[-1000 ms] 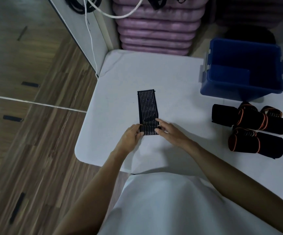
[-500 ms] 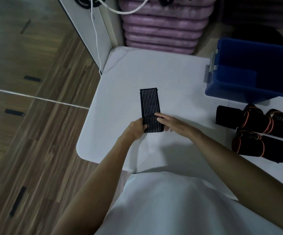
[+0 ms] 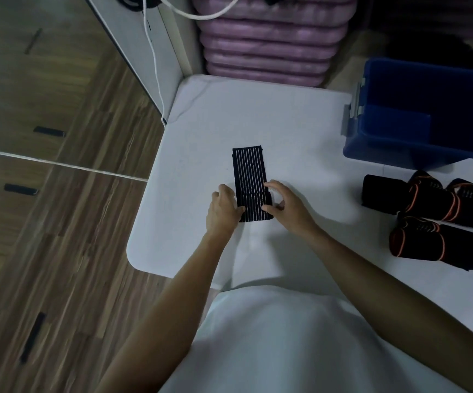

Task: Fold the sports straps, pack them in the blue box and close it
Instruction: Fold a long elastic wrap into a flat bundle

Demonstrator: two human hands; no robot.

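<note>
The white table (image 3: 286, 131) carried everything, and the open blue box (image 3: 416, 148) stood on it far to the right of the hands and beyond them. It looked empty, though its inside was dark. Nearer, well to the right of the right hand, lay three rolled straps (image 3: 439, 222) with orange edges, close together. The striped strap (image 3: 250, 182) lay flat between the two hands and stretched away from them. The left hand (image 3: 222, 211) held its near left edge with curled fingers. The right hand (image 3: 289, 207) pinched the near right edge between thumb and fingers, half open over it. I judge that the folding step was in hand, at the near end of this strap. The next move probably calls for both hands to turn this end evenly away from them, keeping the edges in line so that the roll stays straight.
</note>
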